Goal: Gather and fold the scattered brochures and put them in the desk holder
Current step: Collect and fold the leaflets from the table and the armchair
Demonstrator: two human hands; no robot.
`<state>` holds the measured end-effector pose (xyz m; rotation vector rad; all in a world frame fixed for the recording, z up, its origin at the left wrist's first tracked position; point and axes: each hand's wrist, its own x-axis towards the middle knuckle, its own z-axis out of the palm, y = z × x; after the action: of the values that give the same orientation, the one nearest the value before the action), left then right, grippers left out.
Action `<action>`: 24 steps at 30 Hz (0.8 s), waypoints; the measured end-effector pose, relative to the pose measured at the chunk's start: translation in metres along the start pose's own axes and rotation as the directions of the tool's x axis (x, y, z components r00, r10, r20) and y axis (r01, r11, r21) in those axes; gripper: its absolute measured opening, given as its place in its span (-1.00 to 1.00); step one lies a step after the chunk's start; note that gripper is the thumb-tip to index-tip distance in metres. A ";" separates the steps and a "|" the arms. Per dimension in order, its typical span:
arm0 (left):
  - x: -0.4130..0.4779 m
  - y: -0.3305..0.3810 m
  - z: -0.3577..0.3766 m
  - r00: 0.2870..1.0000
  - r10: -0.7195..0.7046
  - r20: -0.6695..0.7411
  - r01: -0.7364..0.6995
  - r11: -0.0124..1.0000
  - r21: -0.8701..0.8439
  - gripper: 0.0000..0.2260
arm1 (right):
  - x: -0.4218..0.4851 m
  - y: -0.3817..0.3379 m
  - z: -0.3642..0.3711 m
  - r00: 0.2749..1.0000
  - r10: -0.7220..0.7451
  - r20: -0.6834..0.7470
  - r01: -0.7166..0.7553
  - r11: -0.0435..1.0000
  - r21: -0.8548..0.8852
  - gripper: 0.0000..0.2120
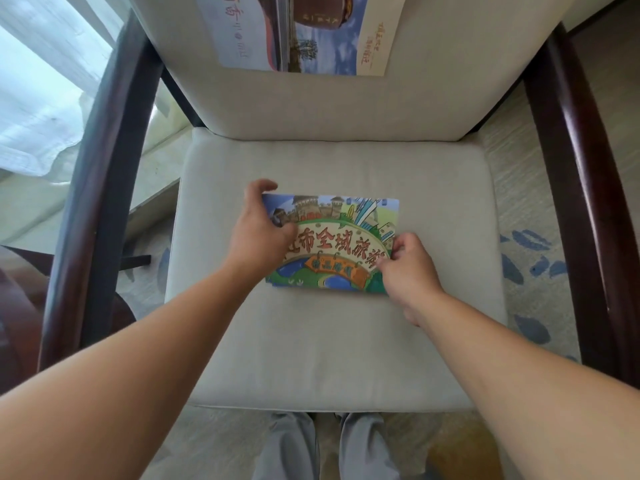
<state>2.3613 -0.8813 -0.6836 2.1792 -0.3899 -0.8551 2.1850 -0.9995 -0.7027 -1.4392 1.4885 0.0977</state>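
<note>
A colourful cartoon brochure point(341, 237) with red characters lies folded on the beige seat cushion point(329, 341) of an armchair. My left hand point(258, 233) grips its left edge, thumb on top and fingers curled over the far corner. My right hand point(408, 268) pinches its right edge near the lower corner. A second brochure point(304, 32), unfolded and showing blue sky and a brown building, leans against the chair's backrest at the top of the view. No desk holder is in sight.
Dark wooden armrests point(104, 168) flank the seat on both sides, the other armrest point(581, 174) at right. White curtains point(38, 98) hang at the left. A patterned carpet point(533, 265) with blue marks lies to the right. My grey-trousered legs point(322, 445) stand at the front edge.
</note>
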 end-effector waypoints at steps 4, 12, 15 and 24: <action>-0.013 0.023 -0.001 0.974 0.214 -0.075 -0.221 0.970 -0.105 -0.60 | 0.003 -0.019 -0.010 0.984 -0.161 -0.080 0.166 0.985 0.052 -0.64; -0.032 0.004 0.018 0.973 0.168 -0.156 -0.184 0.979 -0.089 -0.69 | -0.006 -0.008 0.003 0.987 -0.120 -0.110 0.132 0.986 0.106 -0.86; -0.032 0.003 0.017 0.976 0.172 -0.132 -0.180 0.983 -0.049 -0.66 | -0.006 -0.009 0.001 0.988 -0.123 -0.094 0.128 0.991 0.047 -0.82; -0.005 -0.016 0.025 0.997 -0.049 0.051 0.039 0.982 0.185 -0.35 | 0.004 -0.001 0.000 0.991 -0.130 0.031 0.133 0.942 -0.309 -0.33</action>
<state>2.3407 -0.8815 -0.7055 2.3450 -0.4658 -0.9378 2.1869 -1.0022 -0.7049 -1.7847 1.4077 0.2671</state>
